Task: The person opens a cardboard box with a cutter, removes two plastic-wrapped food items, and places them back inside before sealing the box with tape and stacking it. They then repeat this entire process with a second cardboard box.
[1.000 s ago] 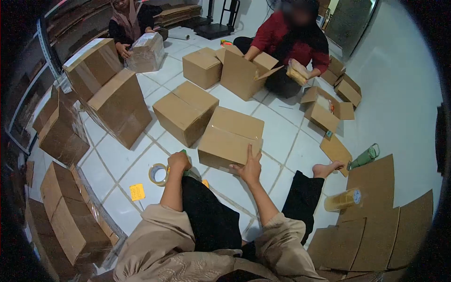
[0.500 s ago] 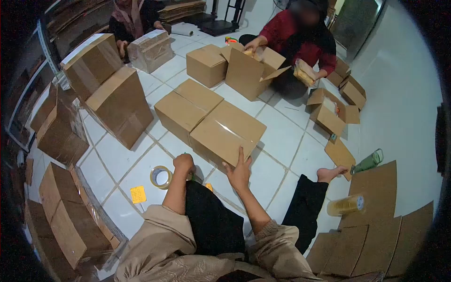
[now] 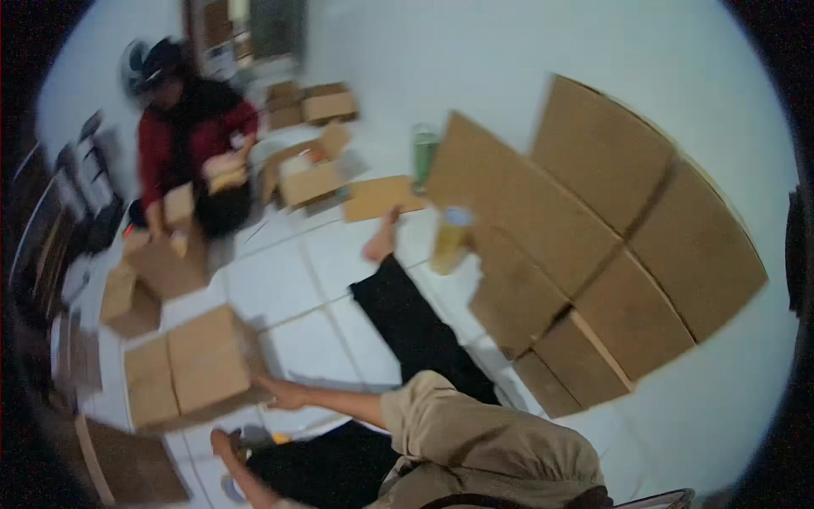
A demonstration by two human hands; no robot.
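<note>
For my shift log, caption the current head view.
Right hand at a closed box, left hand nearby, flat cardboard by the wall, a co-worker holding a packet.

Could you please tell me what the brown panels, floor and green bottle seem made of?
The brown panels look like matte cardboard, given their dull surface and thin edges. The floor looks like smooth, probably ceramic tile: pale squares, darker joints. The green bottle could be plastic or metal; blur hides its finish.
</note>
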